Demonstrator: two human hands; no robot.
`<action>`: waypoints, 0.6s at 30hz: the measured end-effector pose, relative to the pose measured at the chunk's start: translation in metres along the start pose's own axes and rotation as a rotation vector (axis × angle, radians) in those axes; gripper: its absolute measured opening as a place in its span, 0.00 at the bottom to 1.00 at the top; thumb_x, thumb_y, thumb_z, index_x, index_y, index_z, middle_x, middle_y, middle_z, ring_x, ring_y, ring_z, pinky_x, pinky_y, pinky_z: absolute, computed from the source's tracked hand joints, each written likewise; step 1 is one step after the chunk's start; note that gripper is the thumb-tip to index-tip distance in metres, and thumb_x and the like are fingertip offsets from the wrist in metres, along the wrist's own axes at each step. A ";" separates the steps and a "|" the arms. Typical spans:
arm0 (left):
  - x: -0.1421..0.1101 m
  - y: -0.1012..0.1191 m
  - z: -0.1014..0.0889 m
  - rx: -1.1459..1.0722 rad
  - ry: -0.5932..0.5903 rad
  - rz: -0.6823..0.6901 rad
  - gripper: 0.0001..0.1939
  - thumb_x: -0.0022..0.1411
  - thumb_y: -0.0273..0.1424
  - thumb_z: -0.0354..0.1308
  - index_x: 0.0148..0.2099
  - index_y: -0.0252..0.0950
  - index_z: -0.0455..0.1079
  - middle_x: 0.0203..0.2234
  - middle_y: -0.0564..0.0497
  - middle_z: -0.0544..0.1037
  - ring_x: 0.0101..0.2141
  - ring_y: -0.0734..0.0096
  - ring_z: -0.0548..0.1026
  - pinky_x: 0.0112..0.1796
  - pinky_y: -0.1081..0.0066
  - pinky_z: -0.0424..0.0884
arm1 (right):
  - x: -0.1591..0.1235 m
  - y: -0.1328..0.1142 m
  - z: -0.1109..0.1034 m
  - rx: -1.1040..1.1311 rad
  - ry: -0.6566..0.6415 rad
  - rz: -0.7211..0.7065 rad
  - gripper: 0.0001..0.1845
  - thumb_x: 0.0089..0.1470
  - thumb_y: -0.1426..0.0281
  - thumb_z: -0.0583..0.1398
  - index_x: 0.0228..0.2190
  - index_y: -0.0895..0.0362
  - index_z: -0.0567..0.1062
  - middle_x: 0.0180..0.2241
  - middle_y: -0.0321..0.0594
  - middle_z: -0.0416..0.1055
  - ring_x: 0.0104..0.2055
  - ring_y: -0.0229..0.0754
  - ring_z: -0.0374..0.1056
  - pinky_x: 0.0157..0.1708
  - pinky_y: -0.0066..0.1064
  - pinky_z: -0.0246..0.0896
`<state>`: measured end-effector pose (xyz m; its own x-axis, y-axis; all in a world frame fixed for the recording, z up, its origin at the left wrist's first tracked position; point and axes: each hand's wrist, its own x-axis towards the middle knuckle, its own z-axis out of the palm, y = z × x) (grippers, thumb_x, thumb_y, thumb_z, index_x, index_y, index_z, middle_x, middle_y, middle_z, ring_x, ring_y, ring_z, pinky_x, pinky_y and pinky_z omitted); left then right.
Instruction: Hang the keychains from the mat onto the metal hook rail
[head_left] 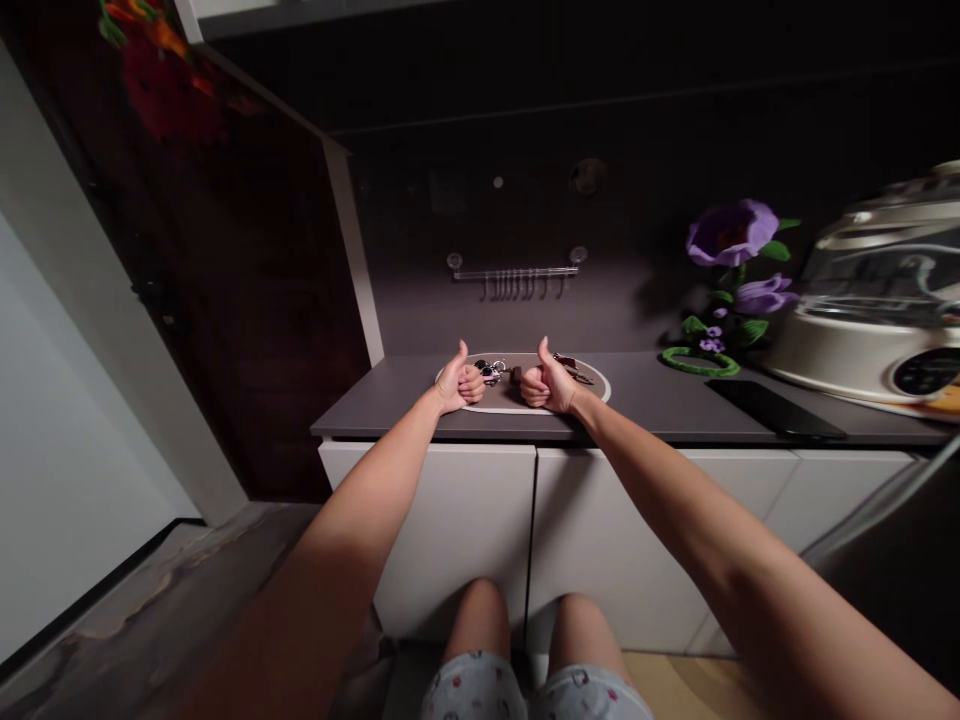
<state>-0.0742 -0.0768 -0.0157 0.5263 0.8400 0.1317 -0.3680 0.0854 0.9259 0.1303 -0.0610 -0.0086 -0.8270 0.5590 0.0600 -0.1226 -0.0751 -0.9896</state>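
Pretty dim corner on my feed tonight: dark wall, grey counter over white cabinets, and a clear hook rail at the back. The stuff that matters sits on an oval mat near the middle. My left hand is at its left end, fingers curled in, thumb straight up. My right hand mirrors it toward the right end. Neither has hold of anything I can see, though I can't tell what's inside the curl.

Between them, close to the left hand, is a shiny key bunch, with a small dark block right of it. A reddish bundle pokes out on the far side of the right hand, partly hidden.

What worries me: loose rings could snag a finger and drag the pile if a hand swings sideways. The shadows plus that blocked view make grabbing the wrong piece easy too. The black phone on the right lies near the counter's front edge, so a careless elbow might knock it off.
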 end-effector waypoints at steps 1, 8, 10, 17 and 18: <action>0.000 -0.002 0.000 0.003 0.010 0.001 0.35 0.50 0.61 0.37 0.10 0.37 0.42 0.05 0.57 0.44 0.08 0.83 0.47 0.13 0.76 0.43 | -0.001 0.002 -0.001 0.009 0.010 -0.012 0.38 0.43 0.37 0.30 0.08 0.56 0.49 0.07 0.29 0.39 0.10 0.29 0.37 0.11 0.23 0.34; -0.002 -0.001 0.005 0.114 0.145 0.015 0.34 0.49 0.63 0.36 0.12 0.38 0.41 0.05 0.58 0.44 0.09 0.83 0.46 0.14 0.75 0.43 | -0.003 -0.001 0.003 -0.086 0.163 0.053 0.38 0.42 0.37 0.29 0.08 0.56 0.48 0.08 0.30 0.39 0.11 0.29 0.39 0.12 0.23 0.36; -0.002 0.001 0.006 0.149 0.140 0.018 0.34 0.48 0.63 0.36 0.13 0.37 0.42 0.05 0.58 0.44 0.10 0.83 0.46 0.14 0.75 0.43 | -0.003 -0.003 0.005 -0.110 0.188 0.068 0.38 0.42 0.37 0.29 0.09 0.55 0.48 0.08 0.30 0.39 0.12 0.30 0.38 0.12 0.24 0.36; 0.011 0.025 0.001 0.322 0.183 0.194 0.23 0.51 0.51 0.54 0.21 0.35 0.58 0.08 0.61 0.51 0.11 0.84 0.48 0.17 0.76 0.45 | 0.014 -0.012 0.003 -0.159 0.313 -0.088 0.33 0.50 0.42 0.40 0.13 0.56 0.56 0.09 0.27 0.41 0.12 0.29 0.36 0.13 0.24 0.33; 0.014 0.029 -0.001 0.384 0.230 0.232 0.21 0.50 0.48 0.57 0.22 0.35 0.59 0.09 0.60 0.55 0.12 0.84 0.50 0.17 0.76 0.46 | 0.020 -0.014 0.002 -0.188 0.368 -0.133 0.31 0.50 0.44 0.44 0.15 0.56 0.59 0.09 0.27 0.42 0.12 0.29 0.37 0.13 0.23 0.33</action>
<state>-0.0782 -0.0620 0.0125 0.2653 0.9136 0.3082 -0.1235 -0.2848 0.9506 0.1146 -0.0507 0.0062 -0.5555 0.8136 0.1717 -0.0846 0.1502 -0.9850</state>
